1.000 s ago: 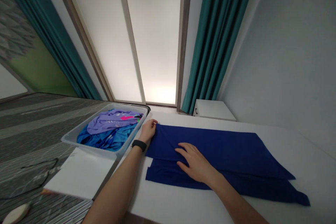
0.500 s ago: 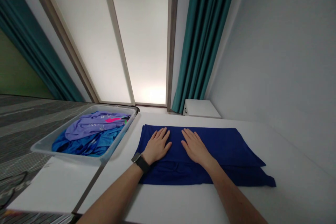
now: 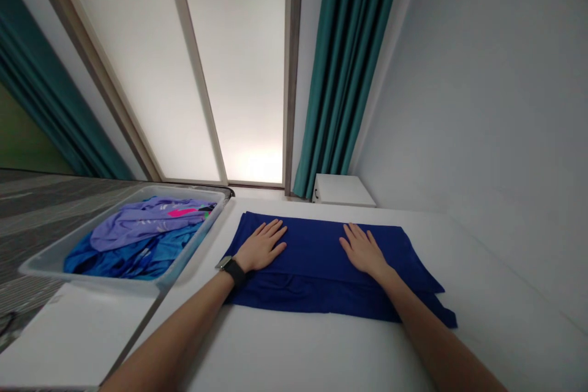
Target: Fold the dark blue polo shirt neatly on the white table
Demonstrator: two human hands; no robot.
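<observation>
A dark blue garment (image 3: 316, 245), which looks like a pair of trousers folded lengthwise, lies on the white table (image 3: 294, 349). Its upper layer leaves a strip of the lower one showing along the near side, wrinkled toward the left. At the right end the two layers' corners stick out unevenly. Palm down on the left part of the cloth rests my left hand (image 3: 261, 247), fingers spread, with a watch at the wrist. My right hand (image 3: 365, 251) lies flat on the right half, fingers stretched out. Neither hand grips the fabric.
To the left stands a translucent plastic bin (image 3: 41, 264) holding purple clothing (image 3: 138, 223) and bright blue clothing (image 3: 151, 254). A small white cabinet (image 3: 344, 190) is beyond the table's far edge, near a teal curtain (image 3: 349, 73). A wall (image 3: 496, 104) borders the right side.
My right hand has slid to the right over the blue cloth, so my hands are farther apart. My left hand has shifted slightly left. The whole view has moved a little.
</observation>
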